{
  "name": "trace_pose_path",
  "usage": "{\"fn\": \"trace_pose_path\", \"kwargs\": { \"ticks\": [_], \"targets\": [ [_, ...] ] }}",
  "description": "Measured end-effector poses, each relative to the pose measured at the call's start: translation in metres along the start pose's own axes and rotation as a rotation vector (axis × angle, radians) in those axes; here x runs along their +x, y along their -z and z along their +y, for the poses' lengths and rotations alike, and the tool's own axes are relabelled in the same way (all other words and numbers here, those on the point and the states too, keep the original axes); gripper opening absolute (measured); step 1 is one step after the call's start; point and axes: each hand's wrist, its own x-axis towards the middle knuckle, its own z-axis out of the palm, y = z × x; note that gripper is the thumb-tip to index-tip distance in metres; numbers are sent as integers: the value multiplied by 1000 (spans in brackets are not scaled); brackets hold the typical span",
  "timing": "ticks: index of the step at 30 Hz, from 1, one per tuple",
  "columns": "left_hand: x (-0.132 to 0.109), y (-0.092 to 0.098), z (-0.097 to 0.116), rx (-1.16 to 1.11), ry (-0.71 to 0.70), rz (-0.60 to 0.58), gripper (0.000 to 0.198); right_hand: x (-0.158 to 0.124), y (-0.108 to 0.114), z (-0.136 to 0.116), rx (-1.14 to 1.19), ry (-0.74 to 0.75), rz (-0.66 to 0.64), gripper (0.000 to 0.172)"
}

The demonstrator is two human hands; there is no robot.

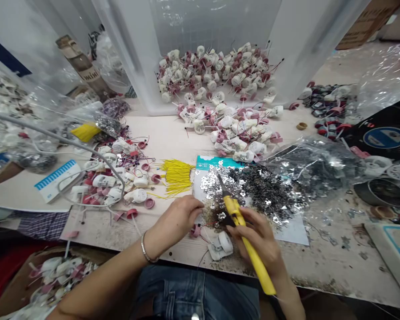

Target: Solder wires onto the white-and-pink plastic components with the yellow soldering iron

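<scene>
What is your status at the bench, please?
Right hand: gripping long yellow-handled metal-tipped tool, tip in heap of shiny silver metal pieces. Left hand: beside heap, nothing visibly held. Wired white plastic part just below.

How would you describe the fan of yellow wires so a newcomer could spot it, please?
From the clear plastic bin at the far side of the workbench, come forward. Beside the heap of silver metal pieces, just above the left hand, lies a fan of thin yellow wires, splayed wider than the tight yellow bundle further left.
</scene>
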Motion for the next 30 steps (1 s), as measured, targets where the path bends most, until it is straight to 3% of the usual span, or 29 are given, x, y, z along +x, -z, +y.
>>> {"fn": "trace_pose_path", "kwargs": {
  "ticks": [3, 6, 11, 17, 23, 28, 30],
  "targets": [
    [4, -5, 13, -38, -13, -134, 7, -9, 10, -11, -34, -113, 192, 18],
    [16, -16, 23, -4, -69, -168, 6, -18, 14, -23, -88, -217, 300, 19],
    [30, -30, 26, 104, -100, -187, 16, -27, 10, -28, -40, -244, 306, 17],
    [18, -15, 21, 154, 26, -14, 11, -35, 14, -30, -81, -260, 328, 15],
    [19, -19, 32, 26, -78, -245, 9, -35, 16, -37, -70, -259, 293, 16],
    [18, -20, 27, 134, 66, -137, 22, -36, 22, -38, -84, -240, 303, 19],
    [15, -15, 21, 150, 57, -104, 21, -40, 25, -38, -37, -222, 312, 30]
  ]
}}
